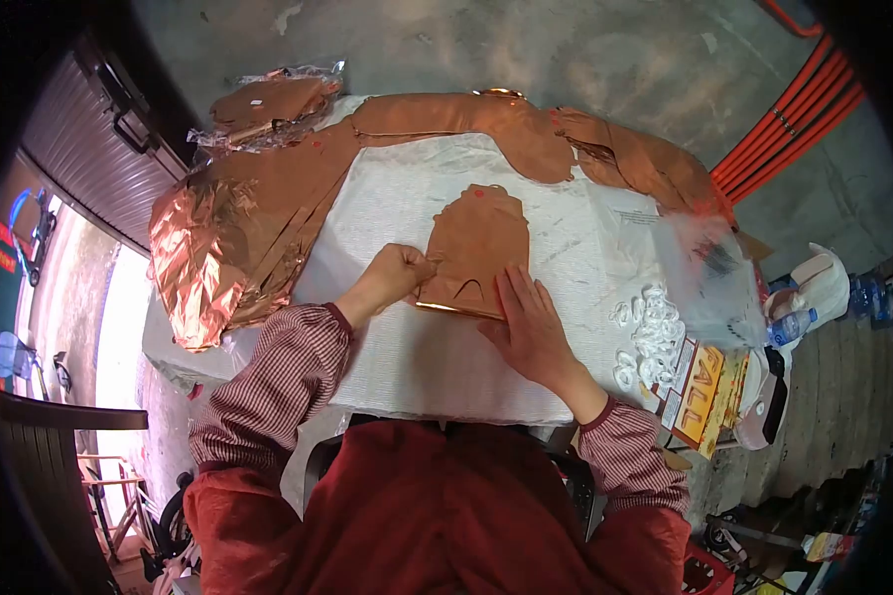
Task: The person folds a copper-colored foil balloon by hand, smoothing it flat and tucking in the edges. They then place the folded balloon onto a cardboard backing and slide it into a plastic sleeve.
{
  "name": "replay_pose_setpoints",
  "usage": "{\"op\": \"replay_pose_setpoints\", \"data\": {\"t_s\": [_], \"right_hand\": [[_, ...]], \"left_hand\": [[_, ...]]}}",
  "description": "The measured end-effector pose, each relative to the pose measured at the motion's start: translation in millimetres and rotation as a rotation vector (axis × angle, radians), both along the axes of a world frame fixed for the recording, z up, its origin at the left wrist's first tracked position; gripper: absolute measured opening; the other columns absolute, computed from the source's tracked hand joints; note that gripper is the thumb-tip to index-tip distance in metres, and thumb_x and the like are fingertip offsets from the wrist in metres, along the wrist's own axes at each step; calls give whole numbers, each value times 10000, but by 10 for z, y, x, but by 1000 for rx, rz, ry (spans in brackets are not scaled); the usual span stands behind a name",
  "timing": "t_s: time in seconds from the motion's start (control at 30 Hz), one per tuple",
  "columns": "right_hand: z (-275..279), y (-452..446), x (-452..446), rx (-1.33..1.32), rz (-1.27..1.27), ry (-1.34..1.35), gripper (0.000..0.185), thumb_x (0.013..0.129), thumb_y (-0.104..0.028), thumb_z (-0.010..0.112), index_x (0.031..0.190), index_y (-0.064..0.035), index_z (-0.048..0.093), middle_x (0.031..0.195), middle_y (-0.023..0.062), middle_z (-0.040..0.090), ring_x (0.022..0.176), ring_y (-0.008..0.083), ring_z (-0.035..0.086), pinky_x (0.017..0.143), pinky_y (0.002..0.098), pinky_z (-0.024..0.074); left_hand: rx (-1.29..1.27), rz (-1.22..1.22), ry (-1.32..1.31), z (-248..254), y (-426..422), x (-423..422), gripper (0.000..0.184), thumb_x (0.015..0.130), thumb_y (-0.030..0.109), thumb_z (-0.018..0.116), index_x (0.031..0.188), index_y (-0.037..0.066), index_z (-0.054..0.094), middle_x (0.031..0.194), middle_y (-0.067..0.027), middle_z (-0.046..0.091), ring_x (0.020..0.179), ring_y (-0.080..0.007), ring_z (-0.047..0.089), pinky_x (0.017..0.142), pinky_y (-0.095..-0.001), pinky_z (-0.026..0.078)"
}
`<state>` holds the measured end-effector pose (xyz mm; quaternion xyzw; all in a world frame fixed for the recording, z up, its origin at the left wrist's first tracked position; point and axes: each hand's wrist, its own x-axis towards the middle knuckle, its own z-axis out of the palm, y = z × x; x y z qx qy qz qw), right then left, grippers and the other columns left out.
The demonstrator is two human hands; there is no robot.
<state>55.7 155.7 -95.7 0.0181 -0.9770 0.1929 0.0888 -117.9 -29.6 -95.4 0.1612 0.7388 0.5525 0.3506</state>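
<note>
A flat, folded copper-coloured foil piece lies in the middle of the white-covered table. It has a wavy outline at the top, a red dot near its upper end and a shiny straight lower edge. My left hand is closed at its left edge, thumb and fingers pinching the foil there. Flat on the lower right corner rests my right hand, fingers stretched out and apart from the thumb.
Copper foil pieces lie along the far edge, with crumpled foil at the left and a clear-wrapped pack behind. On the right are white coils, clear plastic bags, a printed "FALL" packet and a bottle.
</note>
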Motion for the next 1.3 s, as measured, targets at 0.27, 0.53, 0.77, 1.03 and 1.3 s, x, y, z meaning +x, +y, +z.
{"op": "replay_pose_setpoints", "data": {"t_s": [0.27, 0.53, 0.77, 1.03, 1.3], "right_hand": [[-30, 46, -72, 52, 21, -49, 733, 895, -392, 595, 1412, 50, 322, 1493, 229, 280, 1409, 363, 241, 1133, 485, 215], [0, 3, -85, 74, 29, -47, 756, 898, -435, 578, 1418, 49, 319, 1490, 235, 285, 1410, 355, 243, 1126, 502, 213], [-90, 24, -175, 90, 46, 8, 758, 902, -460, 561, 1419, 43, 326, 1491, 226, 289, 1411, 353, 242, 1118, 511, 228], [-116, 23, -186, 114, 33, -1, 759, 907, -470, 542, 1430, 29, 312, 1493, 214, 295, 1420, 334, 231, 1126, 511, 215], [-95, 5, -201, 98, 14, -58, 751, 918, -466, 519, 1444, 17, 286, 1509, 202, 273, 1430, 316, 210, 1136, 493, 200]], "left_hand": [[-22, 47, 16, -41, 24, 19, 243, 919, 143, 609, 709, 24, 579, 595, -36, 565, 485, -100, 531, 431, -245, 454], [-43, 28, 48, -80, 31, -3, 219, 913, 136, 615, 731, 20, 576, 611, -37, 573, 498, -98, 537, 442, -245, 471], [-46, 36, 48, -60, 42, 17, 220, 920, 139, 610, 741, 14, 580, 613, -34, 559, 501, -97, 533, 443, -249, 476], [-6, 49, 37, 3, 11, 42, 160, 879, 116, 620, 848, -36, 581, 693, -99, 612, 558, -195, 609, 505, -315, 530], [-27, -234, 1332, -139, 193, 444, 460, 845, 125, 628, 1257, -35, 503, 1296, -213, 511, 1261, -382, 446, 1041, -440, 385]]}}
